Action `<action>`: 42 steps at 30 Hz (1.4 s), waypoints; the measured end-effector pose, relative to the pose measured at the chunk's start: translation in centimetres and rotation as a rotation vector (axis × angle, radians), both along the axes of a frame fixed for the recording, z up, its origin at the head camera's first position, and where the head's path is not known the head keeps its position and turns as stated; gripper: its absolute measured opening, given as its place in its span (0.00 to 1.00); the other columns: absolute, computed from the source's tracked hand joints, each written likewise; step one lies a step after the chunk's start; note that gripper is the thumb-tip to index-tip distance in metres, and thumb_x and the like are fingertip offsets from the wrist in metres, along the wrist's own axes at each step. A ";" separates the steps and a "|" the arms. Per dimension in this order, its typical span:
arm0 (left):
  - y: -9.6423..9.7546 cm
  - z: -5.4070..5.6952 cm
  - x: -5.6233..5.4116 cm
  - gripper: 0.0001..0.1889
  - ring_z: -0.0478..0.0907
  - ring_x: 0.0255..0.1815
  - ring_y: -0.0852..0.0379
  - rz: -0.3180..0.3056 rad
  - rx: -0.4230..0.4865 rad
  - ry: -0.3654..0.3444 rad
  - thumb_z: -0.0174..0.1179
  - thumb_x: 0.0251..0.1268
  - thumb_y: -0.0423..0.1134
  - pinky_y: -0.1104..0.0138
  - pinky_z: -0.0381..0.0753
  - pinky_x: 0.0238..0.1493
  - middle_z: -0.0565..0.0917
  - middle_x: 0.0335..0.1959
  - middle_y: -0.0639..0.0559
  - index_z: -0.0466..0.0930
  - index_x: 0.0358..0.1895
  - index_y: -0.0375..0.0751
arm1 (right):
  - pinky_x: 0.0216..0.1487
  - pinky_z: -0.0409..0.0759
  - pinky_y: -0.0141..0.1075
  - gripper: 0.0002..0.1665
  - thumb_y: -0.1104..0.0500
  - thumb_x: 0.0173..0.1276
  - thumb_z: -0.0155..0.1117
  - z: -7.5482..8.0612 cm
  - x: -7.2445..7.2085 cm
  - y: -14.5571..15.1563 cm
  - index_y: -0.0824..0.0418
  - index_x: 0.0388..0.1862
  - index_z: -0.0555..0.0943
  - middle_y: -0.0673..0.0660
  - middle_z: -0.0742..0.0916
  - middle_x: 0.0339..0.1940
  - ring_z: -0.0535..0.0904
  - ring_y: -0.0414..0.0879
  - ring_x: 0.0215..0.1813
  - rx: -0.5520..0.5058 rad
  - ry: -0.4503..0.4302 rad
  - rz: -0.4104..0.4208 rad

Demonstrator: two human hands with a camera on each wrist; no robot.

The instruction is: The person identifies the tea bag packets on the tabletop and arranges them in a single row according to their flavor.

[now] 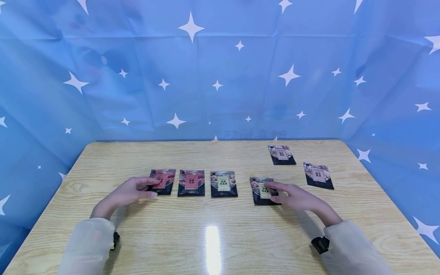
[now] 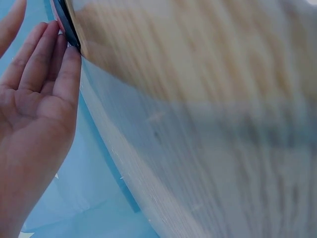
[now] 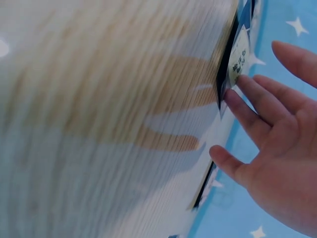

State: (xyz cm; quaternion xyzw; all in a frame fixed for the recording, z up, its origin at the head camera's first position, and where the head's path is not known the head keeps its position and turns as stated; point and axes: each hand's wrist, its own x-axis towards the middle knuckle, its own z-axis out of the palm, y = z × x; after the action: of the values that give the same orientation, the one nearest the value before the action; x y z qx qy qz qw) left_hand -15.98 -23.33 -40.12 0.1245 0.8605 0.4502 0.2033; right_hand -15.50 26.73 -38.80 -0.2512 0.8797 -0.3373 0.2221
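My left hand [image 1: 132,189] reaches over the leftmost sachet, which is dark with a red label [image 1: 162,180]; its fingertips rest on the packet, and part of it is hidden under them. In the left wrist view the fingers [image 2: 37,69] are fairly straight, tips at the sachet's dark edge [image 2: 68,27]. On the right, my right hand [image 1: 292,194] touches a dark sachet with a pale yellow-green label [image 1: 262,191], tilted slightly. The right wrist view has its fingers [image 3: 257,99] spread, two tips against that sachet [image 3: 237,57].
Between the hands lie another red-label sachet [image 1: 191,183] and a yellow-green-label one [image 1: 224,184], side by side. Two sachets with pinkish labels lie askew farther right, one toward the back [image 1: 282,155], one nearer [image 1: 318,175]. A blue star-patterned curtain [image 1: 220,76] stands behind the wooden table [image 1: 165,236].
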 end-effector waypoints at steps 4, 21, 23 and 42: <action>0.1 0.1 0.0 0.32 0.59 0.63 0.32 0.001 -0.002 -0.001 0.61 0.59 0.46 0.45 0.63 0.58 0.64 0.63 0.32 0.66 0.62 0.31 | 0.59 0.62 0.58 0.32 0.56 0.72 0.50 -0.2 -0.3 -0.5 0.64 0.70 0.57 0.69 0.61 0.68 0.56 0.64 0.67 0.009 0.006 -0.010; 0.0 0.0 0.0 0.32 0.58 0.63 0.32 0.010 -0.005 -0.008 0.61 0.59 0.46 0.45 0.63 0.58 0.64 0.63 0.33 0.66 0.62 0.32 | 0.60 0.59 0.59 0.31 0.58 0.72 0.49 0.0 -1.7 -2.2 0.64 0.70 0.56 0.69 0.61 0.69 0.52 0.64 0.68 0.009 -0.015 -0.002; 0.0 0.0 0.0 0.32 0.58 0.63 0.32 0.013 -0.007 -0.008 0.62 0.58 0.47 0.44 0.63 0.58 0.65 0.63 0.33 0.67 0.62 0.32 | 0.60 0.60 0.59 0.31 0.58 0.72 0.49 0.0 -1.9 -2.4 0.64 0.71 0.56 0.68 0.61 0.68 0.54 0.64 0.68 0.013 -0.022 -0.010; 0.0 -0.2 -0.1 0.32 0.58 0.63 0.31 0.018 -0.003 -0.016 0.62 0.58 0.47 0.45 0.63 0.59 0.63 0.64 0.32 0.66 0.62 0.32 | 0.61 0.60 0.58 0.31 0.56 0.71 0.50 -0.2 -2.9 -3.2 0.61 0.71 0.57 0.67 0.63 0.68 0.55 0.63 0.68 0.042 -0.005 -0.031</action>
State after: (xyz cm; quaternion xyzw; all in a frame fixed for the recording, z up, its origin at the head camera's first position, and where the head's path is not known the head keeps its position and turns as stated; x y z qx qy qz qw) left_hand -16.08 -23.34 -40.28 0.1131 0.8607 0.4514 0.2063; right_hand -18.36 23.49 -38.96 -0.2320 0.8898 -0.3229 0.2242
